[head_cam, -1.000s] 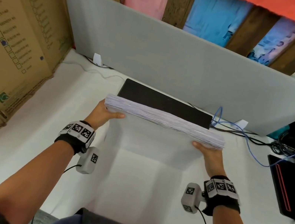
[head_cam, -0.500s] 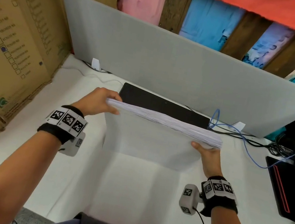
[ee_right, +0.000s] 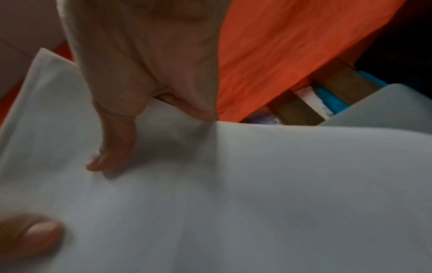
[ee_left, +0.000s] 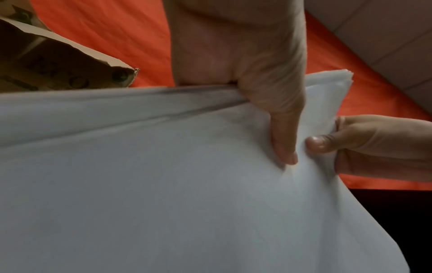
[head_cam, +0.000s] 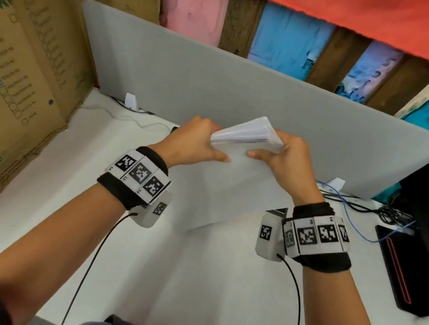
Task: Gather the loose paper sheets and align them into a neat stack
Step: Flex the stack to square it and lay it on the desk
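Head view, from the left: tall cardboard boxes point(head_cam: 16, 66) printed "JUMBO ROLL TISSUE" stand along the edge of the white desk point(head_cam: 187, 285); their tops are cut off by the frame, so what they hold cannot be seen. Next, the left hand point(head_cam: 194, 142) grips the left end of the paper stack point(head_cam: 245, 139), thumb pressed on the near face, fingers curled behind. The stack is held upright in the air above the desk, in front of the grey divider panel point(head_cam: 248, 88), its top edges fanned slightly. The right hand point(head_cam: 284, 160) clasps the stack's right end the same way, thumb in front. Both thumbs nearly meet in the left wrist view. Further right, a blue cable point(head_cam: 347, 210) and black cables trail towards a dark device point(head_cam: 400, 267), partly cut off. The right wrist view is blurred; fingers behind the sheets stay hidden.
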`<state>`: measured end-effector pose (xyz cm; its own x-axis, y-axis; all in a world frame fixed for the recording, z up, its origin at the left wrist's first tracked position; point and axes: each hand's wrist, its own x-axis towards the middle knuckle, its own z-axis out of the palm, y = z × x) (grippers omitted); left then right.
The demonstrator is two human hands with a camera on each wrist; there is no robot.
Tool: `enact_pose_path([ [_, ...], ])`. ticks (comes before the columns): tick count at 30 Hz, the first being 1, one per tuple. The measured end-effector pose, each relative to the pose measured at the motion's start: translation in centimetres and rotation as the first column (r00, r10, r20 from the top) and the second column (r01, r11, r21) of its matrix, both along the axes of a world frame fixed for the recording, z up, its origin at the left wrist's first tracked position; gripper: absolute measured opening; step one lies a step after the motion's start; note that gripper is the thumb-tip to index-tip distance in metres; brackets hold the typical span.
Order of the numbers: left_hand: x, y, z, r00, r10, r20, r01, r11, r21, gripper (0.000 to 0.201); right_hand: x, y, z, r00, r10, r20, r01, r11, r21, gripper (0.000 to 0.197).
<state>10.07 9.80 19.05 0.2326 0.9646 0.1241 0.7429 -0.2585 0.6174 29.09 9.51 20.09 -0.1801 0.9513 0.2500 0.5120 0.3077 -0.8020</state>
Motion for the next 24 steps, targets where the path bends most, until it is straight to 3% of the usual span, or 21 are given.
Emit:
enact_pose_path([
  [2,0.2,-0.1,0.3,0.995,0.015,0.096,-0.019,0.999,0.036,0.037,-1.0,-0.1,0.7,0.996,0.013,0.086,-0.017,0.999,0.049,0.034],
  [6,-0.1,-0.5,-0.1,0.956,0.043,0.291,-0.057,0.997,0.042,0.032,-2.6,0.3,1.3,0.952,0.007,0.306,-0.056,0.987,0.151,0.025],
  [10,-1.8,-1.1,-1.2,0.802,0.122,0.585,-0.137,0.99,-0.019,0.065,-1.9,0.5,2.4,0.873,-0.045,0.486,-0.044,0.984,0.171,0.03],
  [11,-2.2,-1.4,-1.3,0.753,0.13,0.645,-0.144,0.989,-0.032,0.061,-1.1,0.5,2.6,0.856,-0.068,0.512,-0.015,0.988,0.155,0.033],
  [14,-3.2,-2.1,-1.8,0.652,0.175,0.738,-0.16,0.983,-0.091,0.019,1.9,0.8,2.8,0.831,-0.1,0.547,0.072,0.995,0.073,0.03],
  [16,-3.5,-2.5,-2.4,0.611,0.163,0.775,-0.148,0.985,-0.09,0.024,3.5,0.6,1.9,0.935,-0.09,0.343,0.111,0.993,-0.044,0.023],
  [18,-3.5,-2.6,-3.2,0.557,0.169,0.813,-0.161,0.982,-0.095,0.028,4.4,0.0,0.2,0.995,-0.08,-0.06,0.067,0.98,-0.189,0.023],
  [20,-3.3,-2.7,-3.7,0.494,0.168,0.853,-0.161,0.982,-0.1,0.032,4.6,-0.7,-2.3,0.933,-0.102,-0.344,0.0,0.959,-0.285,0.026],
  [24,-2.3,-3.2,-4.9,0.461,0.105,0.881,-0.059,0.994,-0.088,0.046,3.6,-2.1,-6.1,0.861,-0.166,-0.481,-0.001,0.945,-0.328,0.035],
])
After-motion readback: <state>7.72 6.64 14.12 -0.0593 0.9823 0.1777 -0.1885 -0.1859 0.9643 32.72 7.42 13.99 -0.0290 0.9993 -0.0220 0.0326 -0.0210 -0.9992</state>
